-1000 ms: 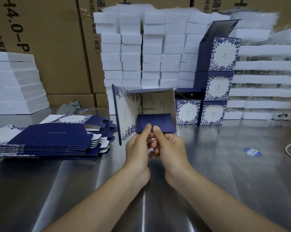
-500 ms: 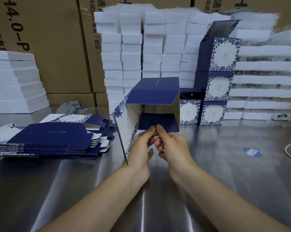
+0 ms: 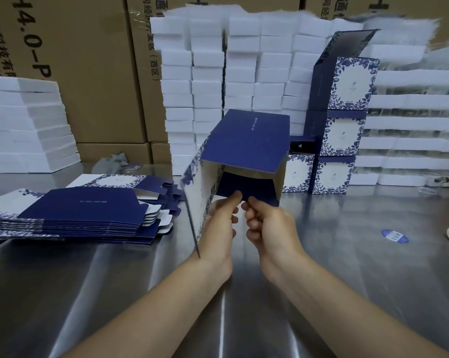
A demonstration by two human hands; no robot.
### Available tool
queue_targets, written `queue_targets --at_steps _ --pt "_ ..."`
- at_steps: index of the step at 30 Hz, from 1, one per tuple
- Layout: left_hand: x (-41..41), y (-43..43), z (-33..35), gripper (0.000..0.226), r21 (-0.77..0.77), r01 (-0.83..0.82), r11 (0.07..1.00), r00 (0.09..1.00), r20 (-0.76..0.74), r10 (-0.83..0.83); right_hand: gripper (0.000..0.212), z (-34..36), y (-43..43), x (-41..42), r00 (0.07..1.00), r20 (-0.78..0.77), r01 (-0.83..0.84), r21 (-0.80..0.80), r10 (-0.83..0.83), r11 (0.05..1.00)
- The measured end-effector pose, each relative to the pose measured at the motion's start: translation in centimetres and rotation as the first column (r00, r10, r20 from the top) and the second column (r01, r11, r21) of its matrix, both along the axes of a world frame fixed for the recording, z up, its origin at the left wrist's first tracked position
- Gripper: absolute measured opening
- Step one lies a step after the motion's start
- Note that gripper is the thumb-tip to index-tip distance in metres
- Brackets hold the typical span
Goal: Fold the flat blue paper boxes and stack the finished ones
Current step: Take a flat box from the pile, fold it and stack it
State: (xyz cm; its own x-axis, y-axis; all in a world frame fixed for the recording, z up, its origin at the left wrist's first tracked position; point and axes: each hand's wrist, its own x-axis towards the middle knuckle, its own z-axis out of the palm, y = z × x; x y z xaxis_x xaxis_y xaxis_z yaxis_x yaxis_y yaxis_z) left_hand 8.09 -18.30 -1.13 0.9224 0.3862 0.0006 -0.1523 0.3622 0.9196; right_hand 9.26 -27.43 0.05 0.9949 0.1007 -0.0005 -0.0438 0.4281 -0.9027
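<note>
Left hand point(image 3: 219, 223): fingers curled, thumb and forefinger pinched on the near edge of the dark blue flap point(image 3: 259, 189).
Right hand point(image 3: 267, 224): fingers curled narrow, fingertips pinched on the same flap edge, just beside the left thumb.
Box in work point(image 3: 246, 143): half formed and held up above the table point(image 3: 347, 275), open end towards the camera; dark blue top panel sloped, floral side panel hung down beside the left wrist.
Flat boxes point(image 3: 83, 213): piled on the table to the left, well apart from the hands.
Finished boxes point(image 3: 344, 135): stacked at the rear right, the top one with its lid raised.
Background: white foam blocks point(image 3: 210, 81) stacked against brown cartons point(image 3: 94, 73).
Other: a blue sticker point(image 3: 394, 235) lay on the table to the right.
</note>
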Motion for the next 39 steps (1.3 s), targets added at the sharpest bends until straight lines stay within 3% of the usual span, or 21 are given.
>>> queue_targets --at_steps 3,7,12,16,21,31,36,39 --pt "0.3 0.2 0.0 0.029 0.079 -0.08 0.994 0.997 0.022 0.078 0.02 0.2 -0.2 0.0 1.0 -0.019 0.002 0.022 -0.001 1.0" --pt "0.8 0.9 0.1 0.029 0.086 -0.184 0.979 0.983 0.011 0.184 0.023 0.1 0.0 -0.2 0.999 -0.02 -0.03 -0.077 0.028 0.997" --pt "1.1 1.1 0.0 0.023 0.101 -0.122 0.987 0.992 0.031 0.12 0.029 0.0 0.0 -0.2 0.999 -0.033 0.011 -0.09 -0.014 0.996" --pt "0.9 1.1 -0.1 0.034 0.165 -0.116 0.979 0.993 0.005 0.117 0.03 0.2 0.0 -0.1 0.999 -0.045 0.03 -0.013 -0.031 0.999" --pt "1.2 1.4 -0.1 0.031 0.201 -0.242 0.949 0.962 0.179 0.207 0.027 0.2 -0.2 0.0 0.999 -0.043 -0.016 -0.059 0.013 0.998" --pt "0.5 1.3 0.8 0.033 0.109 -0.106 0.988 0.993 0.063 0.1 0.021 0.3 -0.2 0.5 0.998 0.001 0.066 -0.014 -0.066 0.998" --pt "0.9 1.8 0.8 0.032 0.146 -0.243 0.959 0.966 0.128 0.225 0.024 0.3 -0.6 0.4 0.999 -0.022 0.028 -0.091 -0.03 0.995" --pt "0.9 1.9 0.7 0.03 0.15 -0.231 0.961 0.972 0.065 0.224 0.026 0.4 -0.4 0.4 0.999 -0.035 0.033 -0.064 -0.035 0.997"
